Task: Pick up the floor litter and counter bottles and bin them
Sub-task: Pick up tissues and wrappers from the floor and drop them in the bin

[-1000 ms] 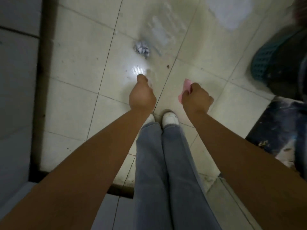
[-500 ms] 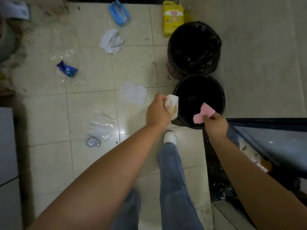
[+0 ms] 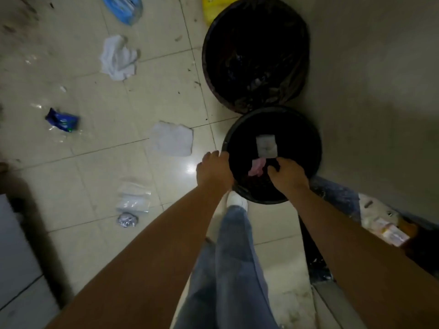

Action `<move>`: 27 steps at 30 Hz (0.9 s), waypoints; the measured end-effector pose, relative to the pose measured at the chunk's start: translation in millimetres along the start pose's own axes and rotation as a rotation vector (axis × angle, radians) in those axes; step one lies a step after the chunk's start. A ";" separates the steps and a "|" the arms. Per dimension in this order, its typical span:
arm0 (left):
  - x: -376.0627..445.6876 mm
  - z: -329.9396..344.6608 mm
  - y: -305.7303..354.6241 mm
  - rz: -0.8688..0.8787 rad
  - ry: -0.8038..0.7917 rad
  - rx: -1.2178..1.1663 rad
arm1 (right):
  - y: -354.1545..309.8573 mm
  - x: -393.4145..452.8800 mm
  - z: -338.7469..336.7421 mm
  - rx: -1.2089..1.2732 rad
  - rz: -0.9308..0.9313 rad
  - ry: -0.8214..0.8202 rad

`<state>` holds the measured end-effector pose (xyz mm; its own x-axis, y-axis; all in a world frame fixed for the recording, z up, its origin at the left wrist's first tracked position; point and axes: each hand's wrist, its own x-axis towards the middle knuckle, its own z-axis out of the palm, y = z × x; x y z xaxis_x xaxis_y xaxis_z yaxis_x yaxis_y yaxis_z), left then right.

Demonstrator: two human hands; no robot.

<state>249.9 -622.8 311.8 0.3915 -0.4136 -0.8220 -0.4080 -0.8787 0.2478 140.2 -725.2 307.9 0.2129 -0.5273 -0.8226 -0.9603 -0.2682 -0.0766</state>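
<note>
My left hand [image 3: 213, 172] hovers at the left rim of the near black bin [image 3: 316, 148], fingers apart and empty. A white paper [image 3: 267, 146] lies inside that bin. My right hand [image 3: 288, 175] is over the bin's near side, fingers spread downward. A pink paper [image 3: 256, 167] sits just off its fingertips, inside the bin. Floor litter lies to the left: a flat white tissue [image 3: 172, 141], a crumpled white cloth [image 3: 117, 58], a blue wrapper [image 3: 62, 120], a clear plastic bag [image 3: 134, 197] and a foil ball [image 3: 127, 220].
A larger black-lined bin [image 3: 206, 55] stands behind the near one, against the wall. A yellow container [image 3: 213, 8] and a blue packet [image 3: 123, 7] lie at the top. A dark counter edge with a labelled bottle [image 3: 384, 230] is at the right. My legs stand below the bin.
The view swung from bare floor to the bins. My left hand let go of the white paper, now in the near bin. The pink paper left my right hand's grip.
</note>
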 end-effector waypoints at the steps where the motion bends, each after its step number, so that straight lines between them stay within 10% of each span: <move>1: -5.2 -4.4 -11.9 0.006 0.029 0.107 | -6.8 -0.3 3.4 -0.085 -0.054 0.027; 13: -80.0 -43.6 -260.4 -0.341 0.153 0.325 | -189.5 -46.9 94.5 -0.467 -0.585 0.120; 27: -70.3 85.4 -502.4 -0.223 -0.058 0.222 | -243.2 -104.4 389.4 -0.565 -0.415 -0.079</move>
<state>356.9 -131.9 201.3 0.4461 -0.1965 -0.8731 -0.4900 -0.8700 -0.0545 281.4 -291.0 193.0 0.5072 -0.2359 -0.8289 -0.5573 -0.8235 -0.1066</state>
